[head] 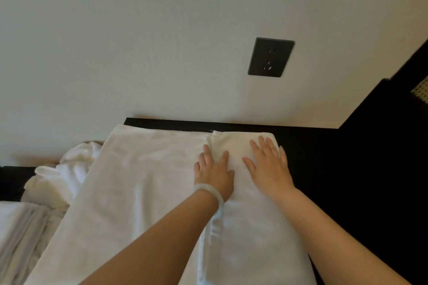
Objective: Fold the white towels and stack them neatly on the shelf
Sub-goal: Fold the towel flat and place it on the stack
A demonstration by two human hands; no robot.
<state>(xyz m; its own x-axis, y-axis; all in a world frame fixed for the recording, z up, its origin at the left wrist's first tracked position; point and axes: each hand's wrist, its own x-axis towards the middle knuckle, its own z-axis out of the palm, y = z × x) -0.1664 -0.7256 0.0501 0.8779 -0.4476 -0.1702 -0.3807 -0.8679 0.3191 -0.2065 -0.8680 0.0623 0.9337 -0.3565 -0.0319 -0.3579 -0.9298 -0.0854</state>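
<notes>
White plush towel (139,180), long and rectangular

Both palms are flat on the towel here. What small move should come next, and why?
Probably slide both hands back along the fold to flatten it. The left hand and right hand press flat on the white towel at the far end of its folded-over hem, which looks ridged nearer the person.

Both hands, left hand (214,170) and right hand (268,165), flat on white towel (143,187) atop black surface (361,169).
</notes>
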